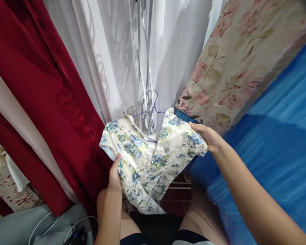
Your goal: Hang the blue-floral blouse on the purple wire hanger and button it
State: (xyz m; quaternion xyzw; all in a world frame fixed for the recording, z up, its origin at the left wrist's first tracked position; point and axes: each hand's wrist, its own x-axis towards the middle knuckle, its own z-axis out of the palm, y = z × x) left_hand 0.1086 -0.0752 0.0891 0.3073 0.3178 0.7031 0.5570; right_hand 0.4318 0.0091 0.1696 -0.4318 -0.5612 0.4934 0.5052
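Note:
A white blouse with blue and green flowers (158, 158) hangs in front of me on a purple hanger (155, 109). The hanger's hook rises above the neckline, before a white metal stand (148, 71). At the blouse's left side, my left hand (115, 175) grips the fabric below the shoulder, thumb on the front. My right hand (211, 136) pinches the right sleeve near its end, with the thumb along the top. The fingers of both hands are partly hidden behind the cloth. The front neckline gapes open between the shoulders.
White curtains (178, 41) hang behind the stand, with a dark red curtain (48, 109) to the left. Cream floral fabric (226, 68) and blue cloth (270, 160) fill the right side. White cables (37, 226) lie on a grey surface at lower left.

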